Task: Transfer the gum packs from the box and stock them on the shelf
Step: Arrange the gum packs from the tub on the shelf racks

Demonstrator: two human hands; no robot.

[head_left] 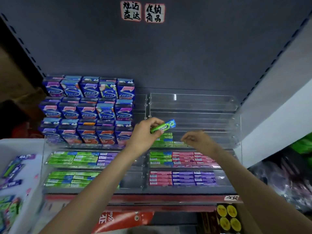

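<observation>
Gripping a green gum pack [162, 128] between thumb and curled fingers, our left hand [146, 134] holds it tilted in the air over the clear plastic rack [194, 105], its blue end pointing up and to the right. Our right hand [196, 140] hangs just beside it to the right, fingers loosely curled and drawn together near the thumb; we cannot tell whether they pinch anything.

Below the two hands, a short row of green packs [164, 141] lies flat in a rack tier. One tier nearer us, we see more green packs [160, 159] with pink packs [190, 158] to their right, and in the nearest tier pink ones beside purple packs [194, 179]. On the left half of the rack, green packs [72, 158] fill two tiers, with a few purple ones next to them. Above those, blue gum boxes [87, 108] stand upright in three stacked rows against the dark back panel [152, 53], which carries two white labels [142, 11] near the top.

At the far left, a white box [22, 146] holds loose gum packs [11, 171], blurred.
</observation>
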